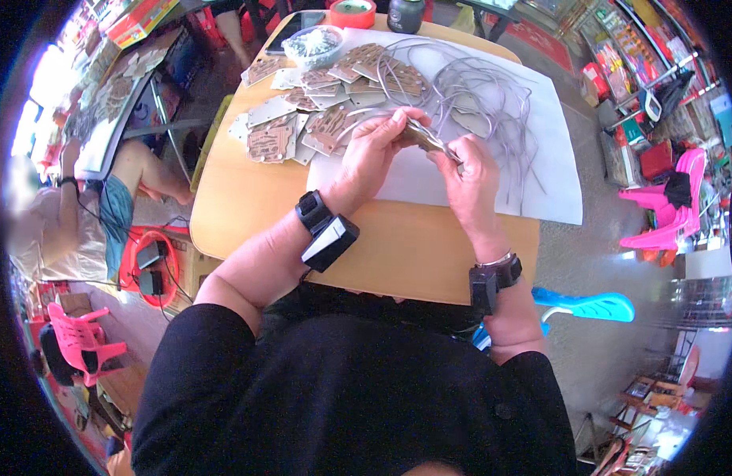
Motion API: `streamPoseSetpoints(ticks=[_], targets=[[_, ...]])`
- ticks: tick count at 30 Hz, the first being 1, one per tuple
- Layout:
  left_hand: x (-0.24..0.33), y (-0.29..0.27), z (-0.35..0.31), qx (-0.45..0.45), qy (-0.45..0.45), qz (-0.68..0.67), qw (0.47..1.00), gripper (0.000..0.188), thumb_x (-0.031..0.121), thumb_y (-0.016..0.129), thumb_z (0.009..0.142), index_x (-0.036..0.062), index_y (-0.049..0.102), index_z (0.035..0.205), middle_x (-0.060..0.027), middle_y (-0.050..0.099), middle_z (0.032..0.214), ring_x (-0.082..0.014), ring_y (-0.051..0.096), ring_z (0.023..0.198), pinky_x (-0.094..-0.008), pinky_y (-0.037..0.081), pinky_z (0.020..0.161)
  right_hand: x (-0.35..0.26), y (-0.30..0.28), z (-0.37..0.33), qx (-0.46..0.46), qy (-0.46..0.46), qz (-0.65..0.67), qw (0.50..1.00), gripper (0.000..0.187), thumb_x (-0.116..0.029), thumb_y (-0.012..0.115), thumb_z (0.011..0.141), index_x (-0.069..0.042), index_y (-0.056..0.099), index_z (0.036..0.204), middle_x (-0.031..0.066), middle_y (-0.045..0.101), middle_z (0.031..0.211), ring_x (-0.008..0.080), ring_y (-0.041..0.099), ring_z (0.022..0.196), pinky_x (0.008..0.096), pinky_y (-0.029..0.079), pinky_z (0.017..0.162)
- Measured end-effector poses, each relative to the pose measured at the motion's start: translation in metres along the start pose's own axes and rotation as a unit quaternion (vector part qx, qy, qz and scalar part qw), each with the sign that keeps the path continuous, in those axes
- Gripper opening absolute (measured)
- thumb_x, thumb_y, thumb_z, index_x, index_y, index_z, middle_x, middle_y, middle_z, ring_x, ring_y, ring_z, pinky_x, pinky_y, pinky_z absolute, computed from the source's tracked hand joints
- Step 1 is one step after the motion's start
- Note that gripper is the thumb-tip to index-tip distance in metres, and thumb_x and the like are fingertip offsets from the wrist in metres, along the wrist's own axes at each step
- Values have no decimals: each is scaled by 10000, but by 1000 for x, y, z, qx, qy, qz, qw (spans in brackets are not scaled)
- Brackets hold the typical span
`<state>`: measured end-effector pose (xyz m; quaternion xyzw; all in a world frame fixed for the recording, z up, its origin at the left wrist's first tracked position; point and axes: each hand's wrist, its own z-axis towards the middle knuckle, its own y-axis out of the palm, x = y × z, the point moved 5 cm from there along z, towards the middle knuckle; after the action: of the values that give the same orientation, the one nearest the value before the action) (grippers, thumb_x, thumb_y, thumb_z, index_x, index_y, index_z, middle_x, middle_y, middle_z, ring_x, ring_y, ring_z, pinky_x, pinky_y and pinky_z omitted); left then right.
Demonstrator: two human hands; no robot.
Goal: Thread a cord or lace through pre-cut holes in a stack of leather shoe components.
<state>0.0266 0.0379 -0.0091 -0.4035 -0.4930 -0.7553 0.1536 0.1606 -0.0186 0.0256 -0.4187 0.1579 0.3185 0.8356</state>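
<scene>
My left hand (pixel 371 151) and my right hand (pixel 471 178) meet above the table, both closed on a thin flat piece (pixel 426 140) seen nearly edge-on. It looks like one of the brown-and-grey patterned plates (pixel 271 143) piled just beyond my left hand, but its face is mostly hidden by my fingers. Grey cords (pixel 485 95) lie in a loose tangle past my hands, some running close to my left fingers. Whether a cord is threaded through the held piece is too small to tell.
The cords and some plates rest on a white sheet (pixel 552 170) over the wooden table (pixel 223 202). At the far edge stand a clear tub of small pieces (pixel 313 46), a red tape roll (pixel 352 12) and a dark jar (pixel 406 14). Another person (pixel 72 214) sits at left.
</scene>
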Motion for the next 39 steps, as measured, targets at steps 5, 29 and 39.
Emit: streamPoseSetpoints(ticks=[5,29,39], targets=[[-2,-17,5,67,-10,76,995,288,243,475,961,-13,600,1006,-118,624,980,-196,591,904,-340,453,871,-23,2,1,19,-117,-7,993,208,-74,731,693,-68,527,729,59,512,684,263,517,649,387,403,580],[-5,-18,8,35,17,54,998,269,240,467,965,9,599,1003,-78,631,951,-160,586,891,-300,459,834,-16,-5,-4,45,-28,57,997,110,-81,656,820,-45,552,818,67,586,771,225,547,708,332,419,636],[-6,-23,5,114,-30,-16,993,245,236,516,948,20,617,893,-35,600,781,-160,584,724,-288,478,686,-16,9,-8,-75,11,152,985,150,-108,666,811,-32,537,819,75,563,770,217,542,717,332,420,680]])
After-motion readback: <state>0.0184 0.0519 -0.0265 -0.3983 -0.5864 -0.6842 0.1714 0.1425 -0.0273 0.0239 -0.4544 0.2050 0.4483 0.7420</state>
